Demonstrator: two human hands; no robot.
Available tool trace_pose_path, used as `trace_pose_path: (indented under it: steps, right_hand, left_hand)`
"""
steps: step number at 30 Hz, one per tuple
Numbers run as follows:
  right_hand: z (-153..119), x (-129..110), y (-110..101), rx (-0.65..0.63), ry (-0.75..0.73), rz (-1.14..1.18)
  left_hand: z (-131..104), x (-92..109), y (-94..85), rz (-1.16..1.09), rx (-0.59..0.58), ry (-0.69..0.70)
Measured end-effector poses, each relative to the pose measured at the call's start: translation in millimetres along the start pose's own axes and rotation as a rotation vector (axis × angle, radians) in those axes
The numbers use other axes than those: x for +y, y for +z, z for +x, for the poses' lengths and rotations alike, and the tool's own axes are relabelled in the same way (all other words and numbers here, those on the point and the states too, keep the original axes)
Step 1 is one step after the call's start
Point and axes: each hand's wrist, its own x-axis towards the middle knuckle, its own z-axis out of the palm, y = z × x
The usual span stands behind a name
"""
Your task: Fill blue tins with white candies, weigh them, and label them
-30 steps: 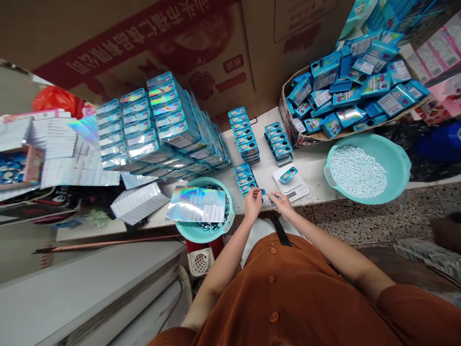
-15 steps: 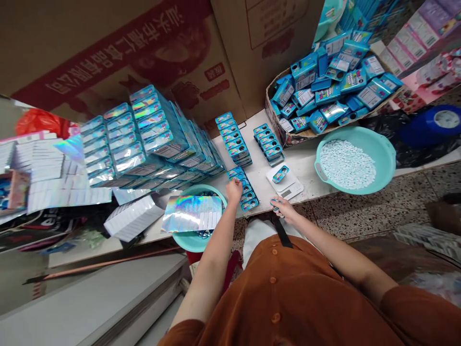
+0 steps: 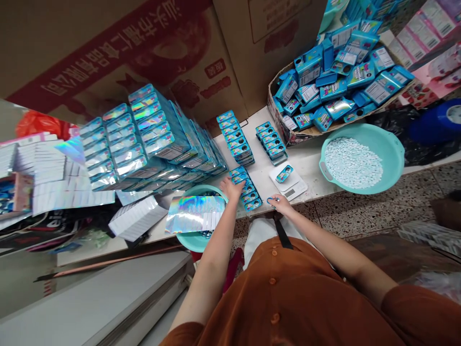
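Observation:
My left hand [image 3: 232, 189] lies over the left edge of a row of small blue candy boxes [image 3: 252, 203], its fingers and thumb spread and touching the row. The boxes have round dark openings in their tops. Just right of the row, my right hand [image 3: 281, 203] pinches a small blue round piece [image 3: 270, 200] low over the table edge; its exact kind is too small to make out. Beyond that hand, a single blue box [image 3: 285, 173] rests on a white digital scale [image 3: 296, 190].
Two more box rows, one left [image 3: 236, 137] and one right [image 3: 272, 142], stand behind. A carton [image 3: 275, 115] heaped with blue boxes and a turquoise basin [image 3: 392, 154] of white candies are at right. Wrapped stacks [image 3: 158, 139] and another basin [image 3: 190, 242] are at left.
My left hand has gone from closed fingers on the row to spread fingers at its left side. My right hand has shifted slightly left toward the row, still pinching the small piece.

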Motion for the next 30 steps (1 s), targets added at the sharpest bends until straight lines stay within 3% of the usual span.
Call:
trace_pose_path:
  steps: [3, 8, 11, 20, 30]
  right_hand:
    - [20.9, -8.1, 19.6, 0.025, -0.129, -0.166]
    - [49.8, -29.7, 49.6, 0.104, -0.217, -0.475]
    - [59.2, -40.5, 59.4, 0.133, -0.215, -0.640]
    - [79.6, -63.7, 67.2, 0.081, -0.044, -0.907]
    - [87.4, -70.0, 69.3, 0.017, 0.043, -0.989]
  left_hand:
    - [3.2, -0.3, 4.5, -0.025, 0.029, -0.070]
    - [15.1, -8.2, 13.7, -0.160, -0.197, -0.208]
    - [21.7, -12.5, 18.2, -0.237, -0.274, -0.208]
    - [36.3, -17.7, 28.4, -0.281, -0.427, -0.244]
    - [31.2, -8.2, 18.2, -0.207, -0.469, -0.243]
